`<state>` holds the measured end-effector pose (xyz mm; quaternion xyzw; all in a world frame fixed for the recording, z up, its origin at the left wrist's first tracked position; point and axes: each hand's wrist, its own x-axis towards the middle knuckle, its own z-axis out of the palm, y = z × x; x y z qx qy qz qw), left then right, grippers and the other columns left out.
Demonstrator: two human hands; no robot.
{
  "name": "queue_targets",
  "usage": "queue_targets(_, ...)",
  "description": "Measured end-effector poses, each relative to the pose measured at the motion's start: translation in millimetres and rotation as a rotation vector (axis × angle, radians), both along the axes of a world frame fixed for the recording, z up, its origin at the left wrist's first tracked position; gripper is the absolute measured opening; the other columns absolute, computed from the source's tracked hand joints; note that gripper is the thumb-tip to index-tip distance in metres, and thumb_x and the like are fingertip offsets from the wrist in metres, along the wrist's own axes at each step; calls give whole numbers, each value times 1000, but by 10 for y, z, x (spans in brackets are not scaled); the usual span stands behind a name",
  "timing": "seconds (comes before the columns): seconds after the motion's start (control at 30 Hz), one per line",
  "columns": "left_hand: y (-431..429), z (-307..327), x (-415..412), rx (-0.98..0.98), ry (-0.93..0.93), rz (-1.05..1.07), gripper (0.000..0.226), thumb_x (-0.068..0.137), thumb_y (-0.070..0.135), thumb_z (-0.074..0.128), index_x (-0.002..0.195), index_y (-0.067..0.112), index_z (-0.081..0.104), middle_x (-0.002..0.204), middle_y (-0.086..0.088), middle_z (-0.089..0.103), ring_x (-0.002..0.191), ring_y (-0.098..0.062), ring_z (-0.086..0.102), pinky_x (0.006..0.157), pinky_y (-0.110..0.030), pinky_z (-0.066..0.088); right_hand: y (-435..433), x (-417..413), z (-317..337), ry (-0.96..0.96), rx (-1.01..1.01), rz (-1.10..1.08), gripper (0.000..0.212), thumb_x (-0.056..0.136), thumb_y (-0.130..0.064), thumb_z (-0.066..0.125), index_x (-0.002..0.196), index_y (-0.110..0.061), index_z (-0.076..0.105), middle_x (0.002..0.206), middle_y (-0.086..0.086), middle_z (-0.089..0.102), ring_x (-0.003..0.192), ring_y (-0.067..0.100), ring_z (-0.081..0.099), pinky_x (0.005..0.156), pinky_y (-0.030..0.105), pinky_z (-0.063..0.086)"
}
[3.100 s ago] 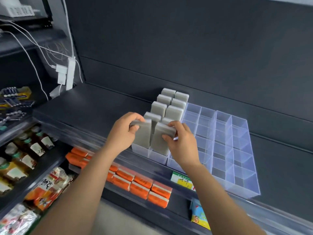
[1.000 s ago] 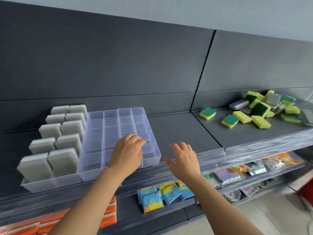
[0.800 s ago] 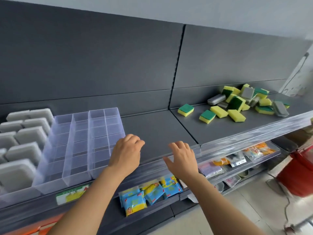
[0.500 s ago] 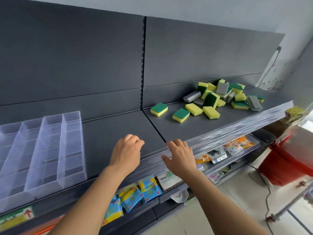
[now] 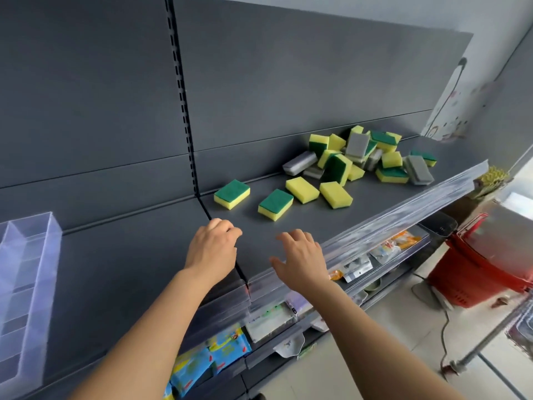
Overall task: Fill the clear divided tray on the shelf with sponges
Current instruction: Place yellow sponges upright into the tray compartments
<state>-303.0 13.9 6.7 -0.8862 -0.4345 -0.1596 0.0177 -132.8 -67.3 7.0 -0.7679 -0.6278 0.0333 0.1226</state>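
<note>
Both hands hover empty over the shelf [image 5: 138,255]. The left hand [image 5: 213,246] has its fingers loosely curled round nothing. The right hand [image 5: 300,262] is spread and relaxed, palm down, and also holds nothing.

Just ahead of the left knuckles lies a green-topped sponge [image 5: 232,194], and a second one [image 5: 275,204] lies ahead of the gap between the hands. Beyond the right fingertips two yellow sponges [image 5: 302,189] lie flat. Farther out to the right sits the heap [image 5: 360,160] of yellow, green and grey ones. The tray [image 5: 43,298] is well off to the left of the left hand. Only its right edge shows, and the compartments seen there are bare.

The step in hand looks like a reach for the nearest sponges, and the long carry back to the tray is the likely weak point. Foam is light and soft, so a pinch at one corner could let a sponge twist loose on the way. Several taken in one hand would slip more easily. Digging into the heap could send neighbours sliding over the clear rail [image 5: 403,203] to the right of the right hand and down to the floor. A sponge squeezed hard may also spring back and pop out of a narrow compartment.
</note>
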Motion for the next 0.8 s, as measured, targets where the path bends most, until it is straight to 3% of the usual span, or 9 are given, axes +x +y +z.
queue_targets(0.27, 842, -90, 419, -40, 20, 75, 36, 89, 22, 57, 125, 20, 55, 130, -1, 52, 123, -21, 43, 96, -34, 38, 832, 388, -52, -17, -26, 27, 49, 88, -43, 57, 131, -21, 46, 131, 3, 46, 123, 25, 39, 99, 36, 34)
queue_targets(0.47, 1357, -222, 544, -96, 84, 225, 45, 87, 30, 59, 129, 21, 46, 136, -6, 42, 123, -26, 41, 97, -38, 40, 1377, 554, -173, -21, -78, 97, 66, 85, -47, 60, 142, -22, 36, 146, 2, 34, 134, 25, 30, 107, 36, 29)
queue_targets(0.57, 1485, -300, 559, -162, 82, 267, 50, 86, 33, 61, 132, 22, 43, 137, -8, 39, 122, -27, 43, 97, -39, 39, 1531, 619, -248, -29, -53, 105, 66, 83, -43, 64, 140, -21, 39, 142, 1, 38, 130, 25, 33, 105, 34, 32)
queue_targets(0.8, 1552, -310, 647, -286, -126, 336, 42, 85, 22, 59, 126, 25, 49, 127, -2, 38, 110, -25, 44, 76, -37, 48, 1679, 741, -276, 24, 43, 152, 46, 83, -25, 56, 129, -19, 52, 128, -3, 53, 116, 22, 42, 89, 30, 43)
